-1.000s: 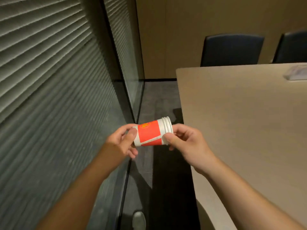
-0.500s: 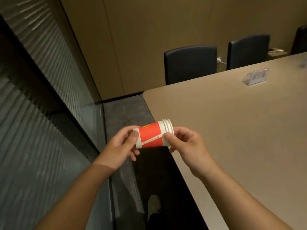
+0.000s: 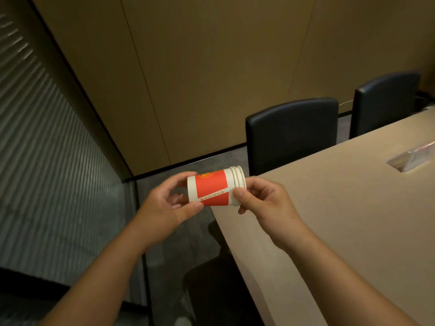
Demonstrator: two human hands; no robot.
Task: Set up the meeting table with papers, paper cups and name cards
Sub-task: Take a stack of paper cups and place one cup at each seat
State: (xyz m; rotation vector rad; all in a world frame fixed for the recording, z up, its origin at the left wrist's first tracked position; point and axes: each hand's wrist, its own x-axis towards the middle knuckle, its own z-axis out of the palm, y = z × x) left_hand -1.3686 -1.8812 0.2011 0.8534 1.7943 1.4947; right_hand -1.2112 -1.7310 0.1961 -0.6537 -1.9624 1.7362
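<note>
The big meeting table (image 3: 341, 220) fills the right side, and its near left corner sits just under the hands. Two dark chairs (image 3: 292, 132) stand along its far edge, pushed in close so people can sit there. A clear name card (image 3: 412, 158) stands near that far edge, in front of a seat. The stack of paper cups (image 3: 213, 188) is not on the table yet; it lies on its side in the air over the table's left edge. The left hand (image 3: 164, 208) cups the bottom end with curled fingers to keep it steady. The right hand (image 3: 261, 201) pinches the rims, most likely to pull one cup off.
</note>
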